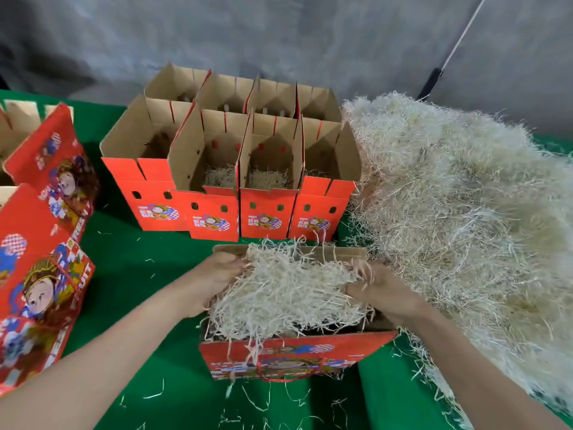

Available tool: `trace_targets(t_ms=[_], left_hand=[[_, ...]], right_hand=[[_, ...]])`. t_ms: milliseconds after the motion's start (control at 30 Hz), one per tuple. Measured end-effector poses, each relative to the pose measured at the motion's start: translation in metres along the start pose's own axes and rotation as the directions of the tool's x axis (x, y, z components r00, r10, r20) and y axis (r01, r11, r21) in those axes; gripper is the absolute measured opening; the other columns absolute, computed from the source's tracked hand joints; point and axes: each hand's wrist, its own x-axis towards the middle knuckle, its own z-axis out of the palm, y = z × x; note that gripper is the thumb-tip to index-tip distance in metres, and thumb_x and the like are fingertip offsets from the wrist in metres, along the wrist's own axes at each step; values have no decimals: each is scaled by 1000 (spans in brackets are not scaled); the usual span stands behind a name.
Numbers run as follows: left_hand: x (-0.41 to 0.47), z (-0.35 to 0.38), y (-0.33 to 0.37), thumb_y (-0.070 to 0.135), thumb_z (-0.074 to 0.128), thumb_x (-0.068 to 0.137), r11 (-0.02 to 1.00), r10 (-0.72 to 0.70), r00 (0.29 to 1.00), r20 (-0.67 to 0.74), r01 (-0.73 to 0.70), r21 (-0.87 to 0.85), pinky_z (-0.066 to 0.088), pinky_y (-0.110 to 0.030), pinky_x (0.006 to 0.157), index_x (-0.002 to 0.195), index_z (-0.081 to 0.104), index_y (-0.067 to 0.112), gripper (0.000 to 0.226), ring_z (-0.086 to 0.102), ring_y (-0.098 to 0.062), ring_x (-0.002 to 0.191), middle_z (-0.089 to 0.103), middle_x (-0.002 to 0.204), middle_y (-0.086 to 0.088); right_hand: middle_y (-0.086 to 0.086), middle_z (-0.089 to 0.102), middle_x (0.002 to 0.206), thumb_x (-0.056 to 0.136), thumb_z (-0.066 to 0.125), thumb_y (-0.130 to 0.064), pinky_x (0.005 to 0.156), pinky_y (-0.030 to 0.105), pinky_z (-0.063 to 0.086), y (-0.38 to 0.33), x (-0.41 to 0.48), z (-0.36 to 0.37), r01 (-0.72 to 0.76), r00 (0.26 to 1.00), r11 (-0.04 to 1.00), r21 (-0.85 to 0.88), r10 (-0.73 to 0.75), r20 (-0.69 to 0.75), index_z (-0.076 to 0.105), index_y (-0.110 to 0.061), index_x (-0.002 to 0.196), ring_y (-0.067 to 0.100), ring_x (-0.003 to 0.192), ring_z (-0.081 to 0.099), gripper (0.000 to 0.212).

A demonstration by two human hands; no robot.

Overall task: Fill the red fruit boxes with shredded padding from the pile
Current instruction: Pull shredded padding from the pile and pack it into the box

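A red fruit box [291, 358] stands open right in front of me on the green table. A wad of pale shredded padding [288, 293] sits in its mouth and spills over the near wall. My left hand [214, 280] grips the wad's left side and my right hand [375, 290] grips its right side, fingers curled into the strands. The big pile of shredded padding [459, 206] lies to the right. Behind the near box stands a cluster of open red boxes [235, 169]; two in the front row show a little padding at the bottom.
More red boxes [43, 243] lean at the left edge of the table [139, 259]. Loose strands are scattered over the green cloth near me. A grey wall [279, 35] rises behind, with a white cord [462, 38] running down at the upper right.
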Motion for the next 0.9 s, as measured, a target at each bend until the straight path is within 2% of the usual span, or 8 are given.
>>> trace_targets(t_ms=[100, 200, 300, 433, 567, 633, 767, 900], left_hand=[[-3, -2, 2, 10, 52, 91, 983, 16, 999, 36, -9, -181, 46, -29, 72, 100, 67, 4, 18, 60, -25, 82, 65, 94, -11], [-7, -8, 1, 29, 74, 70, 940, 130, 941, 311, -18, -341, 50, -19, 65, 89, 77, 24, 21, 68, -6, 78, 72, 91, 6], [-7, -3, -9, 15, 82, 62, 981, 190, 880, 434, -191, -43, 45, -19, 89, 131, 48, 33, 79, 56, 1, 111, 60, 121, 19], [5, 24, -17, 7, 64, 75, 939, 197, 948, 251, -256, 230, 28, -36, 113, 147, 25, 21, 83, 31, -10, 136, 32, 148, 9], [12, 36, -13, 9, 59, 80, 896, 243, 929, 279, -326, 303, 27, -34, 113, 138, 39, 11, 61, 42, -14, 130, 45, 141, -4], [14, 27, -7, 9, 66, 79, 933, 188, 963, 195, -237, 270, 29, -23, 105, 136, 42, 18, 62, 40, -15, 129, 43, 138, 3], [13, 0, -4, 3, 69, 77, 961, 150, 980, 130, -175, 213, 34, -17, 70, 93, 63, 31, 33, 41, -8, 113, 50, 113, 15], [11, -4, -2, 6, 66, 81, 963, 69, 985, 157, -107, 248, 36, -19, 76, 115, 55, 24, 40, 42, -7, 111, 43, 132, 3]], right_hand=[[6, 36, 141, 86, 61, -6, 101, 25, 31, 3, -1, -2, -101, 991, 987, 124, 110, -71, 20, -6, 144, 12, 117, 44, 70], [-6, 44, 119, 89, 58, -14, 108, 41, 24, 4, -3, 3, -174, 974, 963, 205, 199, -107, 15, -4, 143, 21, 116, 44, 69], [-17, 44, 112, 84, 63, -19, 111, 43, 19, -5, -9, 7, -212, 977, 941, 263, 202, 62, 34, -18, 123, 14, 114, 43, 48], [-27, 57, 115, 64, 78, -35, 111, 33, 25, -16, -9, 17, -92, 902, 996, 6, 80, 425, 38, -41, 125, -8, 111, 51, 74], [17, 65, 106, 72, 70, -8, 94, 46, 48, -16, 6, 39, -14, 977, 981, -192, 54, 207, 60, -9, 112, 29, 98, 64, 42], [17, 63, 84, 74, 62, 2, 78, 39, 54, -13, 7, 31, -74, 985, 980, -183, 101, 143, 61, 0, 103, 21, 72, 65, 29], [11, 40, 137, 84, 63, -17, 106, 39, 29, -1, 2, 3, -238, 968, 970, -37, 241, 77, 33, -2, 133, 23, 125, 39, 60], [7, 3, 155, 88, 59, -26, 111, 41, 20, 1, 2, -6, -309, 950, 951, 29, 307, 60, 7, -3, 146, 27, 139, 18, 81]])
